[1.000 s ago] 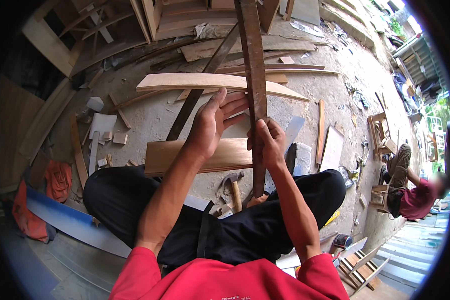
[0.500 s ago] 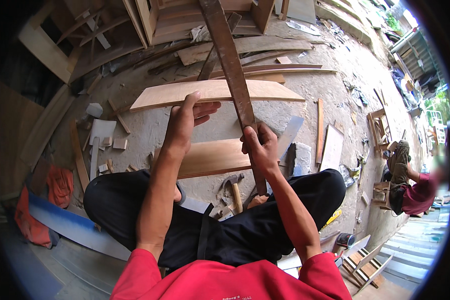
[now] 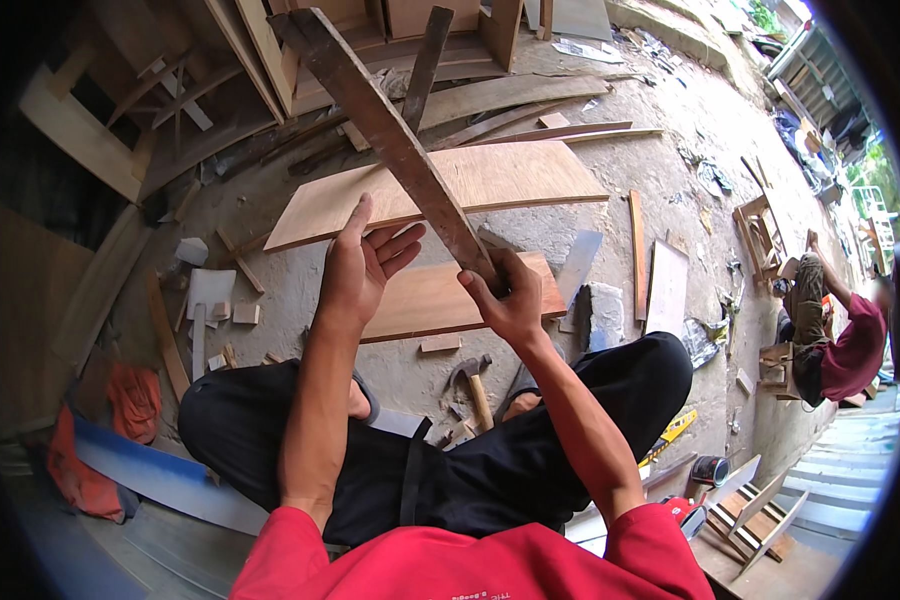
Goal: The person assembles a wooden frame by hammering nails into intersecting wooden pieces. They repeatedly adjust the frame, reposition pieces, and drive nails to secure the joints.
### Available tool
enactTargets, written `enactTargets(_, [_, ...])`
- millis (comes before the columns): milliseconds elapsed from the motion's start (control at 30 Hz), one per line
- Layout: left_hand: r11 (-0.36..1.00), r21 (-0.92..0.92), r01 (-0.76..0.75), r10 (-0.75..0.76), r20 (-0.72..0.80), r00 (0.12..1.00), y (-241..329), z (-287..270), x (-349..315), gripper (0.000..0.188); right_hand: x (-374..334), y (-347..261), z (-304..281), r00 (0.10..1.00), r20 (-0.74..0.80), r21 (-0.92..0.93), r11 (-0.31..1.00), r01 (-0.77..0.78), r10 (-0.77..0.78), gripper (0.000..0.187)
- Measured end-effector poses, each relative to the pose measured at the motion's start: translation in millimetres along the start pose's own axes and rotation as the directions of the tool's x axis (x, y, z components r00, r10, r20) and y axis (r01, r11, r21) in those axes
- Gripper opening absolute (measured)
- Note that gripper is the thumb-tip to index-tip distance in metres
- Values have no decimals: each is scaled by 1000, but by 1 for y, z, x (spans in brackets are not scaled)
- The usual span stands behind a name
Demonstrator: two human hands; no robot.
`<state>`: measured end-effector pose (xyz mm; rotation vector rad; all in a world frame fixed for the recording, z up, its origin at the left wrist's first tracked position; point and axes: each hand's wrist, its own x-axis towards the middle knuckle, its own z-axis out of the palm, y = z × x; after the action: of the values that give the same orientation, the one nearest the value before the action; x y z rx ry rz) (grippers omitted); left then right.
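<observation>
My right hand (image 3: 513,300) grips the lower end of a long, flat brown strip (image 3: 400,150) with a worn surface; I cannot tell if it is wood or metal. It slants up to the left, crossing above a pale plywood board (image 3: 520,175). My left hand (image 3: 362,265) is open, palm turned up and fingers apart, by the board's near edge. Whether its thumb touches the board is unclear. Nearer me, a second wooden board (image 3: 420,300) lies partly behind both hands. A claw hammer (image 3: 478,392) with a wooden handle rests on the ground between my legs.
Wooden cabinet frames (image 3: 390,60) stand at the far side, with loose planks (image 3: 530,98) before them. A dark strip (image 3: 427,70) rises beyond the plywood. Offcuts (image 3: 246,313) lie at left, a yellow-handled saw (image 3: 670,435) by my right knee. Another person (image 3: 850,340) sits at right.
The brown strip has swung, its far end moving left, and its lower end has risen with my right hand. The plywood's top face shows more. My left hand's fingers have spread below its edge.
</observation>
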<state>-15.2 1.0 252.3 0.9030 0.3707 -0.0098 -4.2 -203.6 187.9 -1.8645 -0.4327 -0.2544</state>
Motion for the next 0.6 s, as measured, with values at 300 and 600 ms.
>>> enactTargets(300, [1000, 24, 2, -3, 52, 999, -8, 9, -1, 43, 2, 9, -5, 998, -32, -60, 996, 61, -63, 42])
enactTargets(600, [999, 39, 31, -38, 197, 980, -15, 14, 3, 71, -1, 21, 4, 977, -23, 188, 961, -203, 211, 43])
